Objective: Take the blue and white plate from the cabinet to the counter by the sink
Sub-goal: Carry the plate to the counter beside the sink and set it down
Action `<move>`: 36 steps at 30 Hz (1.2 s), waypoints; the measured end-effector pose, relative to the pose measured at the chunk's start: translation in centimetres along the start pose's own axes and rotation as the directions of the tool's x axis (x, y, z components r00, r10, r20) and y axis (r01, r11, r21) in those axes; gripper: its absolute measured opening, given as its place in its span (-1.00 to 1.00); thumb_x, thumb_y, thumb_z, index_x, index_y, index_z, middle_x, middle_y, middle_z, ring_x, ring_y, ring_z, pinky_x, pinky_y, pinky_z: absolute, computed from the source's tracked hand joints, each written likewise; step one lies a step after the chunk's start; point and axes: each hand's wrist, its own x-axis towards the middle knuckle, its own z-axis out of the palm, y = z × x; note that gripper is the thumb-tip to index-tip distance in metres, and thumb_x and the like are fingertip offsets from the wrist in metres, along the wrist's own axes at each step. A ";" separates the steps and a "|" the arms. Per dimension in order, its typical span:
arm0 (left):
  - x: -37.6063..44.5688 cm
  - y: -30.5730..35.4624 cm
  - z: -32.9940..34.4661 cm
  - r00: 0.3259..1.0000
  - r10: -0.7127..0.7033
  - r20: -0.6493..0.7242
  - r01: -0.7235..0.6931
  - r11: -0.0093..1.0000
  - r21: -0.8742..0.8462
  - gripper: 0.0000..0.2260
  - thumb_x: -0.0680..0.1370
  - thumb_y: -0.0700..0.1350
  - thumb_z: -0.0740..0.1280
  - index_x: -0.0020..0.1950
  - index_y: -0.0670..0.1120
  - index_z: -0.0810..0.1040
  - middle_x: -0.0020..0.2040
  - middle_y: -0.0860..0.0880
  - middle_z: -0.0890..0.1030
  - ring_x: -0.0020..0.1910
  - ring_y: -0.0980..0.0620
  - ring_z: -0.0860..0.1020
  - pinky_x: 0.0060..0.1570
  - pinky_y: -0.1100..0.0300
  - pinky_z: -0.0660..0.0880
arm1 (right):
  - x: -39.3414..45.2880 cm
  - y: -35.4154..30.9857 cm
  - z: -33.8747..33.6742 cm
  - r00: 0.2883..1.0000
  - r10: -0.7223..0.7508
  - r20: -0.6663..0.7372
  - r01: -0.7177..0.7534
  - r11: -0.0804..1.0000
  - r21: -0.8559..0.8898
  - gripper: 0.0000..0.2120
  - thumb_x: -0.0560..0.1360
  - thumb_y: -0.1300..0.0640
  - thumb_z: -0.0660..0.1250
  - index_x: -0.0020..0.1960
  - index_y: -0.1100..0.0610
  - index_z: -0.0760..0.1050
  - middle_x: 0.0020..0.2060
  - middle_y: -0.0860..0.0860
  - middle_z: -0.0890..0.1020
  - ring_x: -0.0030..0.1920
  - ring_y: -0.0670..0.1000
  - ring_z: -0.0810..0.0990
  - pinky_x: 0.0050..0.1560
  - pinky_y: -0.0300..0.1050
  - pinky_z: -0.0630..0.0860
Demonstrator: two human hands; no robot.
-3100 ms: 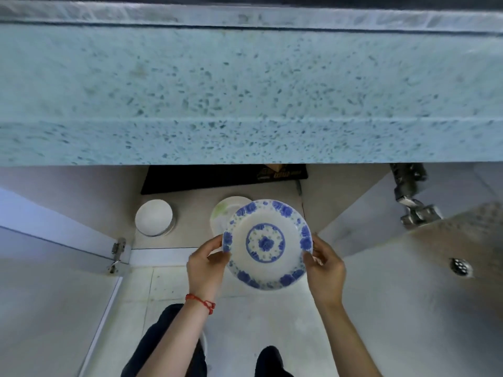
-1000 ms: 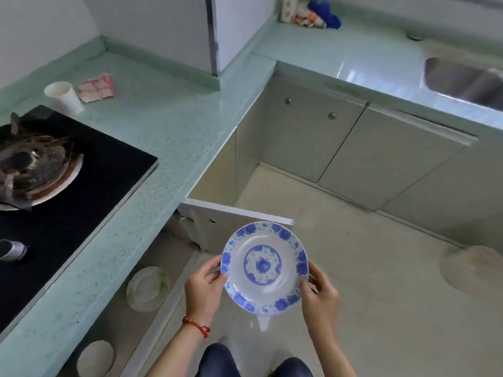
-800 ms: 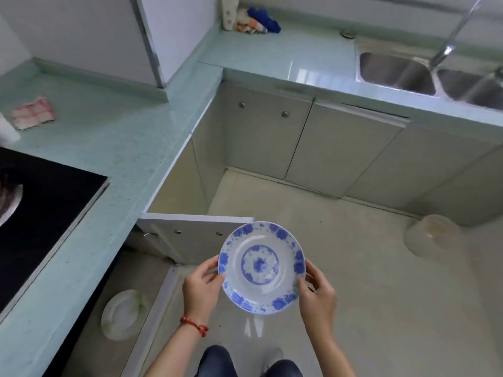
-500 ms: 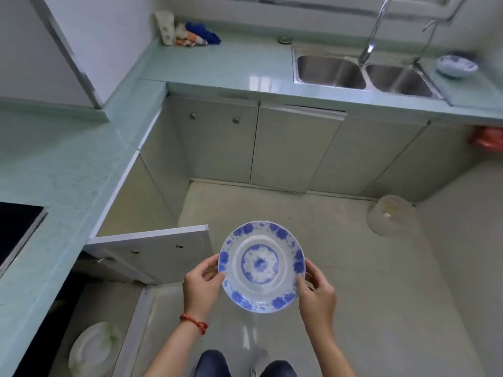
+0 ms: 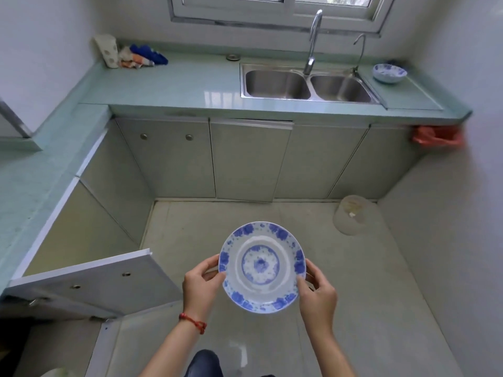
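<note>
I hold the blue and white plate (image 5: 261, 266) level in front of me, above the floor. My left hand (image 5: 200, 288) grips its left rim and my right hand (image 5: 317, 293) grips its right rim. The plate has a blue flower border and a blue centre. Straight ahead runs the pale green counter (image 5: 174, 84), with a steel double sink (image 5: 307, 84) set into its right half. The open cabinet door (image 5: 92, 287) stands at my lower left.
A blue and white bowl (image 5: 389, 73) sits on the counter right of the sink. Cloths and a white holder (image 5: 109, 51) lie at the counter's back left corner. A clear upturned container (image 5: 352, 214) stands on the floor near the right wall. A red bag (image 5: 435, 136) hangs at the counter's right end.
My view has swung from the open cabinet and stove round to the sink counter. The plate stays held in both hands in front of me.
</note>
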 end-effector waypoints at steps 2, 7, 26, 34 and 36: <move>0.6 0.7 1.0 1.000 0.008 0.002 -0.008 1.000 -0.001 -0.69 0.37 -0.40 0.39 0.04 -0.11 0.58 -0.11 0.09 0.62 -0.19 0.32 0.61 -0.17 0.35 0.59 | 1.2 -0.4 -0.4 1.000 0.002 0.002 -0.002 1.000 0.015 -0.66 0.41 0.33 0.34 0.16 0.14 0.53 -0.02 0.01 0.66 -0.06 -0.09 0.65 0.00 -0.09 0.60; 3.7 2.5 2.5 1.000 0.022 0.004 -0.022 1.000 -0.005 -0.69 0.37 -0.39 0.38 0.07 -0.15 0.58 -0.09 0.05 0.62 -0.11 0.15 0.61 -0.02 0.04 0.58 | 4.7 -1.6 0.5 1.000 -0.022 -0.002 0.022 0.999 0.044 -0.66 0.41 0.34 0.33 0.17 0.14 0.52 -0.07 -0.05 0.64 -0.06 -0.17 0.63 -0.14 -0.37 0.57; 30.1 10.5 8.7 1.000 0.021 -0.008 -0.022 0.998 -0.066 -0.65 0.36 -0.43 0.36 -0.08 0.02 0.58 -0.10 0.05 0.63 -0.05 -0.07 0.62 0.00 0.00 0.56 | 29.1 -9.0 13.1 0.996 -0.082 0.017 0.082 0.997 0.000 -0.67 0.42 0.36 0.31 0.16 0.16 0.52 -0.10 -0.07 0.62 -0.11 -0.34 0.57 -0.21 -0.50 0.50; 38.9 12.0 10.5 0.999 -0.023 -0.048 0.019 0.997 -0.074 -0.69 0.37 -0.42 0.35 0.02 -0.10 0.59 -0.09 0.03 0.64 -0.08 -0.02 0.63 -0.12 0.28 0.60 | 37.6 -11.4 17.7 0.996 -0.068 0.060 0.068 0.998 -0.011 -0.68 0.42 0.35 0.32 0.14 0.14 0.54 -0.09 -0.15 0.62 -0.10 -0.31 0.58 -0.16 -0.47 0.52; 41.2 12.5 11.3 0.997 -0.020 -0.073 0.014 0.996 -0.086 -0.68 0.37 -0.43 0.35 0.00 -0.10 0.59 -0.10 0.02 0.64 -0.09 -0.01 0.62 -0.13 0.35 0.58 | 40.1 -11.9 18.9 0.994 -0.072 0.078 0.074 0.997 -0.015 -0.69 0.42 0.35 0.32 0.14 0.14 0.54 -0.10 -0.14 0.62 -0.12 -0.33 0.58 -0.21 -0.49 0.50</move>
